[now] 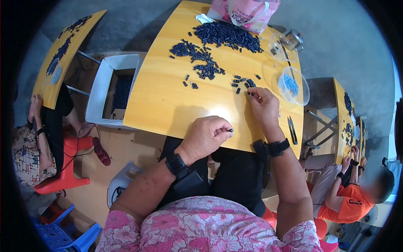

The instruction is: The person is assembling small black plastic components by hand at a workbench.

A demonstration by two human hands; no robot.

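1. Fingers of my left hand [206, 136] are curled shut, thumb and forefinger pinching a small dark cylinder [231, 130]; only its tip shows, poking out toward 3 o'clock, so I read its long axis as roughly 9-to-3, level with the yellow surface [168, 96].
2. My right hand [263, 107] lies palm-down on the surface at about 1 o'clock from the left hand, and well apart from it. Its fingers are pressed together, the tips touching the small cluster of dark pieces [243, 82]; I cannot tell whether they actually pinch one.
3. The pieces in that cluster lie flat, long axes pointing every which way.
4. The larger scatter of dark pieces [199, 59] sits at 11 o'clock from my right hand, with the big heap [226, 34] beyond it at 12.
5. A clear bowl of blue bits [292, 86] stands just beside my right hand at 3 o'clock.
6. Small black snips [292, 130] lie near my right wrist at 3 o'clock, long axis running 12-to-6.
7. A pink bag [245, 12] stands at the far edge.
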